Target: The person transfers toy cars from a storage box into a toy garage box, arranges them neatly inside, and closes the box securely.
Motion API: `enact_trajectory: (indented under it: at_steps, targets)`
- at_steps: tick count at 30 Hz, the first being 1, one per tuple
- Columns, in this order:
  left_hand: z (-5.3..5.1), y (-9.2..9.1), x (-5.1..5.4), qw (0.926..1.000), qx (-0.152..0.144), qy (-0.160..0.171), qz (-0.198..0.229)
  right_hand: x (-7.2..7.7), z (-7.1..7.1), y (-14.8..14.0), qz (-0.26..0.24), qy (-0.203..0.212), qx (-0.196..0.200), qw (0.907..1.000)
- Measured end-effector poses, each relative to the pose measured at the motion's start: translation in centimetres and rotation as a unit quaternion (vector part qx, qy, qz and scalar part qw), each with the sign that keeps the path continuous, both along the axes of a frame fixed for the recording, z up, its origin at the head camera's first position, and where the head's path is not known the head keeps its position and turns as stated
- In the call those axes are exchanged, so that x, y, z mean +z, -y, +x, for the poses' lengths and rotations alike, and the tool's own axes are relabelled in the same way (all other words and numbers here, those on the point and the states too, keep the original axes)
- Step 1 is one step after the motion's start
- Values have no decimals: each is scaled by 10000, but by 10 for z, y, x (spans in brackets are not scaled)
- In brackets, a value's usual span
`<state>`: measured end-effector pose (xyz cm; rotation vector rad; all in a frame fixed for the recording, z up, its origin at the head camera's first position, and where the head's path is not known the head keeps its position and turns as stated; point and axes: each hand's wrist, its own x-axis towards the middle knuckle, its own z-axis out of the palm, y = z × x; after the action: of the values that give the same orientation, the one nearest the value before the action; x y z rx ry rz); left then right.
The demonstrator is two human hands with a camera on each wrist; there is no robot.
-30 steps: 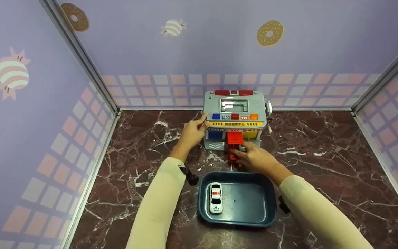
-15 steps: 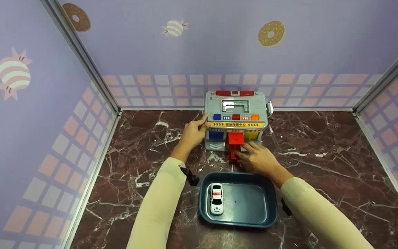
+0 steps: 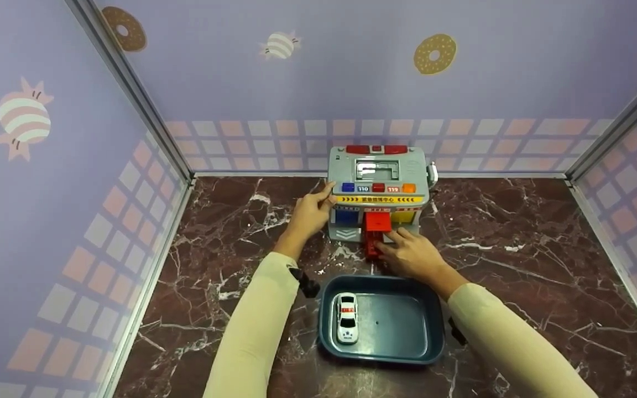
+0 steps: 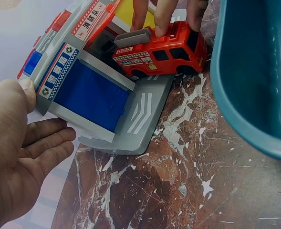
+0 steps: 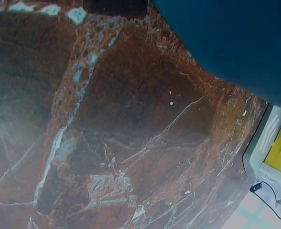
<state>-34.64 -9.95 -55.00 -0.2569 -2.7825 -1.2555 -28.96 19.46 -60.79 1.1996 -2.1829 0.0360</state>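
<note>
A grey toy station [image 3: 376, 190] stands near the back wall, its red middle door [image 3: 378, 221] raised, blue and yellow doors down on either side. The left hand [image 3: 310, 215] holds the station's left edge, thumb on the roof corner, other fingers beneath it in the left wrist view. Fingers of the right hand [image 3: 411, 255] grip a red fire truck [image 4: 161, 53] from above, its rear at the middle doorway and its front outside on the grey ramp [image 4: 145, 109]. Only a fingertip shows at the edge of the right wrist view.
A dark teal tray [image 3: 381, 359] sits in front of the station, with a white police car [image 3: 347, 319] lying in its left part. Purple patterned walls enclose the marbled surface [image 3: 230, 221] at the back and sides. A black cord [image 5: 269, 200] lies beside the station.
The red truck has shifted slightly toward the station's middle doorway, the right hand moving with it. The left hand stays at the station's left edge.
</note>
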Motion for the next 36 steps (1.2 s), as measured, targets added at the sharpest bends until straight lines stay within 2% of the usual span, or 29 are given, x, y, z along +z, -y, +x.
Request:
enact_trajectory:
  at_steps: [8,20,30,36]
  targets:
    - [0,0,-1,10000,-4,65,29,2,3,-2,230,172,-156,9995]
    - [0,1,-1,10000,-38,60,58,3,2,0,106,-226,-421,9988]
    - [1,0,0,10000,-29,26,53,2,2,1,62,-144,-666,9977]
    - [1,0,0,10000,8,34,28,1,2,1,44,71,-820,9966]
